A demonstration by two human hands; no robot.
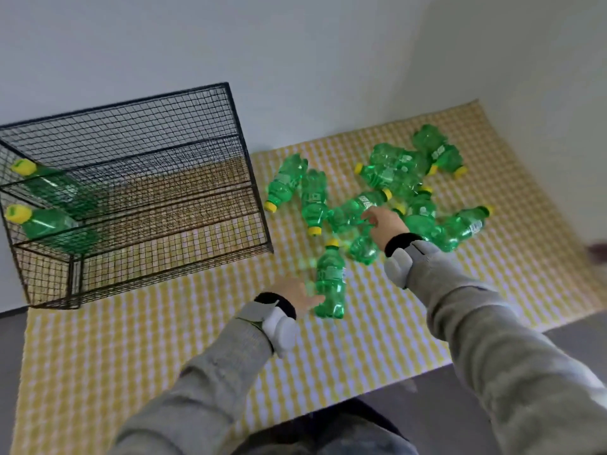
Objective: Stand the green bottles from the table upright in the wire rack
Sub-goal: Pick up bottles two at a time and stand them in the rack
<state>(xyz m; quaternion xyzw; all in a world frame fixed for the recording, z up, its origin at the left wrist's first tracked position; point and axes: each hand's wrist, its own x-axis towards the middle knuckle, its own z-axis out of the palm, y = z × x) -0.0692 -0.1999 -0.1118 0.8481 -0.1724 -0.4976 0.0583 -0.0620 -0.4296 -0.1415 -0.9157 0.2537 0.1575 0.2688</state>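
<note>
Several green bottles with yellow caps lie in a loose pile [397, 178] on the right of the yellow checked tablecloth [131, 356]. One green bottle [330, 277] lies apart, nearest me, its cap pointing away. My left hand [295, 298] closes around its lower left side. My right hand [384, 221] reaches into the front of the pile, fingers apart over another bottle [361, 247]. The black wire rack [253, 192] stands at the left. Two bottles [46, 224] stand inside its far left end, caps up.
A pale wall runs behind the rack and the pile and turns a corner at the right. The cloth ends at the dark table edge [492, 359] in front of me. Bare cloth lies between the rack and my left arm.
</note>
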